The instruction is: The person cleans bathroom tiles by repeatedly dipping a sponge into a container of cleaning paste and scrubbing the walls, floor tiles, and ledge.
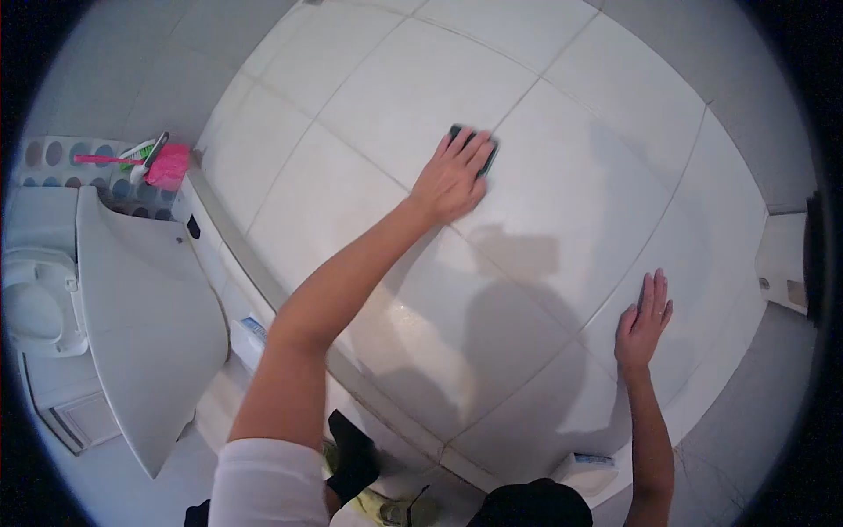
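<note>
My left hand (pixel 450 180) reaches up to the middle of the white tiled wall (pixel 386 88), its fingers curved over a dark green scouring pad (pixel 490 158) pressed to the tile. The pad shows past the fingertips and at the right side of the hand; the rest lies hidden under the palm. Lower and to the right, my right hand (pixel 645 327) rests against the same tiles with its fingers stretched out. Nothing shows in it. Shadows of my head and arms fall on the tiles between the two hands.
At left are a white curved countertop (pixel 145 290), a toilet (pixel 39 303) and a pink holder (pixel 169 167) with brushes. White boxes (pixel 587 472) stand along the bottom ledge, another (pixel 250 334) farther left. A white fixture (pixel 783 263) juts out at right.
</note>
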